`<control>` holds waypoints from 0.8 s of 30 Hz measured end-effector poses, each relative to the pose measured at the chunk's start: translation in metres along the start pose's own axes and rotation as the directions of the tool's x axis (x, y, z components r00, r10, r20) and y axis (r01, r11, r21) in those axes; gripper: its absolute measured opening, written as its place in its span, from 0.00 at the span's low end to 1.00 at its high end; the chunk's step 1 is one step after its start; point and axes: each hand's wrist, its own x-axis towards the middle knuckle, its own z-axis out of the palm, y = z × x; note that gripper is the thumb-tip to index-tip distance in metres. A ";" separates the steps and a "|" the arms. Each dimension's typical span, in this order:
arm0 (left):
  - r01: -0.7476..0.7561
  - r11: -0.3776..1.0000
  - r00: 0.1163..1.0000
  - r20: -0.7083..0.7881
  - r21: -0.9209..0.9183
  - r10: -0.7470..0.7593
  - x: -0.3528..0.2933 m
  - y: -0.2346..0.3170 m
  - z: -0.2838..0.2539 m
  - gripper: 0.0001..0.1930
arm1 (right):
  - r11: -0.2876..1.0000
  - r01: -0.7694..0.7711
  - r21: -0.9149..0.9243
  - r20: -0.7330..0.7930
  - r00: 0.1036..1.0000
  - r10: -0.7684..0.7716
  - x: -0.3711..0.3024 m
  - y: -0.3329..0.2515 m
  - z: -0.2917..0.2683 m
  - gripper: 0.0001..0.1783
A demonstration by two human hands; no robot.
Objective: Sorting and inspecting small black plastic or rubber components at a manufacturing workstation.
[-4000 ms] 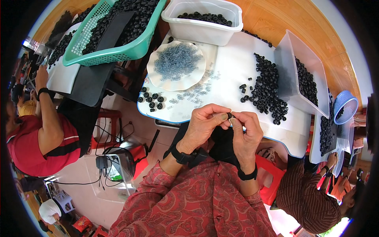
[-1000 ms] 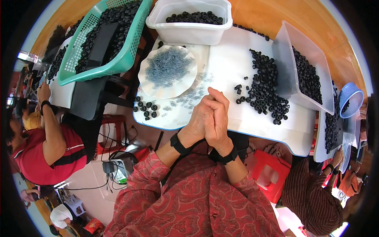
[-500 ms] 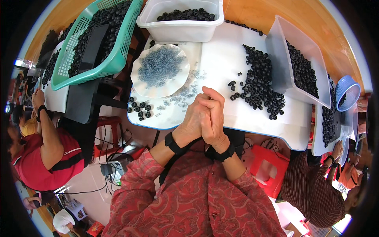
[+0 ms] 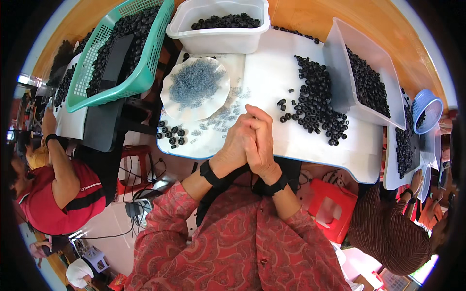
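My left hand (image 4: 232, 149) and my right hand (image 4: 262, 148) are clasped together over the table's near edge. Their fingers are closed and folded round each other, thumbs side on top. Whether anything small sits between the palms is hidden. Beyond them, to the left, a white wavy-edged plate (image 4: 169, 104) bears a heap of small translucent blue-grey pieces (image 4: 196, 82). More such pieces (image 4: 221, 119) lie scattered beside it. Several black ring-like parts (image 4: 172, 133) are left of the plate's near side. Right of my hands spreads a pile of black parts (image 4: 315, 97).
A white tub (image 4: 218, 42) and a translucent bin (image 4: 340, 63), both with black parts, stand at the back and right. A green basket (image 4: 80, 99) is at left. Co-workers sit on both sides. A red stool (image 4: 332, 194) stands below the table (image 4: 359, 150).
The view has shifted slightly, so the table things appear a little further left. My hands stay clasped, with little change in their pose.
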 end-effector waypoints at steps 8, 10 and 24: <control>0.007 1.000 1.000 -0.008 -0.005 -0.007 0.002 0.006 -0.012 0.11 | 0.954 -0.164 -0.250 -0.271 0.958 0.094 -0.016 -0.001 -0.025 0.10; 0.014 1.000 1.000 -0.003 -0.020 -0.014 0.002 0.009 -0.015 0.11 | 0.952 -0.180 -0.247 -0.282 0.953 0.107 -0.020 0.000 -0.025 0.10; 0.038 0.996 0.997 0.066 0.075 -0.043 0.007 0.010 -0.016 0.12 | 0.941 -0.232 -0.245 -0.273 0.948 0.163 -0.015 0.007 -0.027 0.11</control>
